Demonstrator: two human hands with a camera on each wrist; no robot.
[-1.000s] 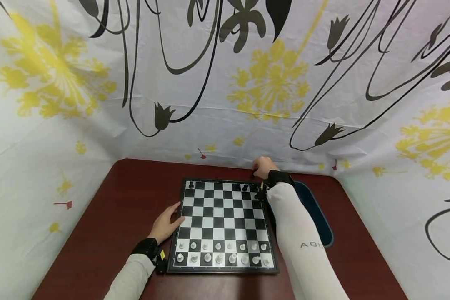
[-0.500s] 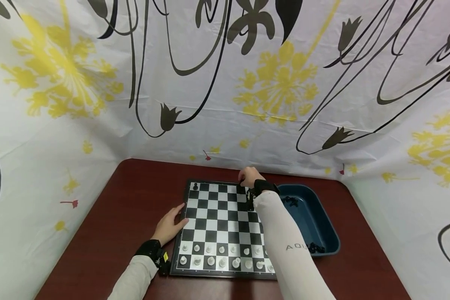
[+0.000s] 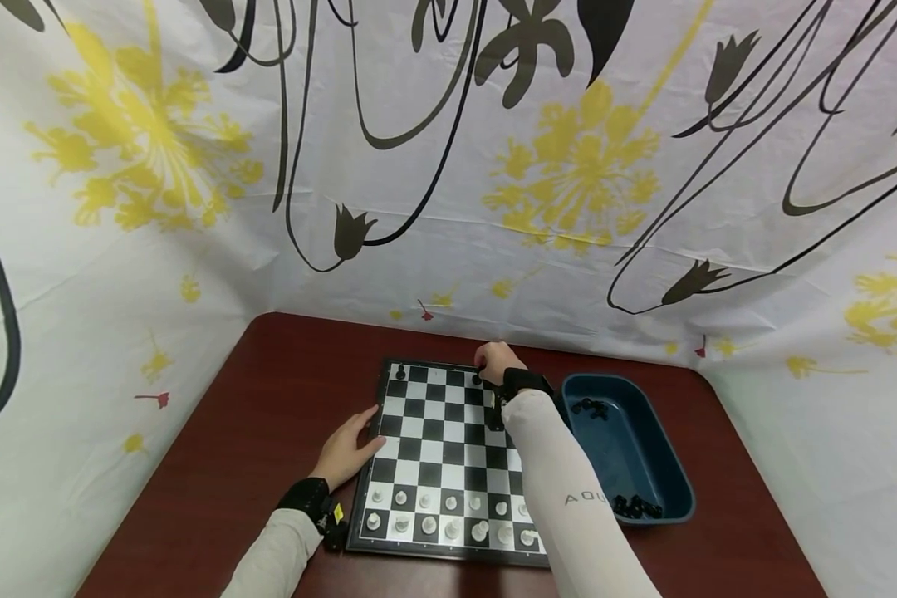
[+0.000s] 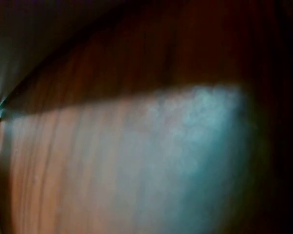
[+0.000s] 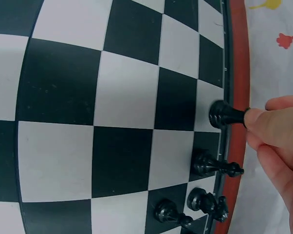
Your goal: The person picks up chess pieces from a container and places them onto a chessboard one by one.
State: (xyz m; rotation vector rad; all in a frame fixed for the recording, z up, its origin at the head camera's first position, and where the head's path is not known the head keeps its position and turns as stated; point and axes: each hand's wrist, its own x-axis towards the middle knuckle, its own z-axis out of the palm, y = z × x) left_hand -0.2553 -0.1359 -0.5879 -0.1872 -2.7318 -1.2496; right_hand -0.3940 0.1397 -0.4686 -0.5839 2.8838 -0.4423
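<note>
- Nearest the camera, two rows of white pieces (image 3: 448,515) lined up on the close edge of the board (image 3: 448,453).
- Left hand (image 3: 347,453) flat on the table (image 3: 217,465), relaxed fingers touching the board's left edge and holding nothing (left wrist view only a blur of reddish wood).
- Right sleeve (image 3: 568,490) stretched across the board's right side toward the far row.
- To the right, just beside the board, a blue tray (image 3: 669,486) with small black pieces: one cluster near its close end, another at its far end.
- At the far edge, right hand (image 3: 497,361) pinching a black piece (image 5: 224,115) by its top between fingertips (image 5: 270,127), base set on a white square of the last row against the board's rim.
- Beside it in the wrist view, three more black pieces (image 5: 205,187) standing on neighbouring squares of the same row (exact types hard to tell).
- One lone black piece (image 3: 400,372) on the far left corner square.
- Behind everything, a white sheet (image 3: 448,166) printed with yellow flowers and black stems.
</note>
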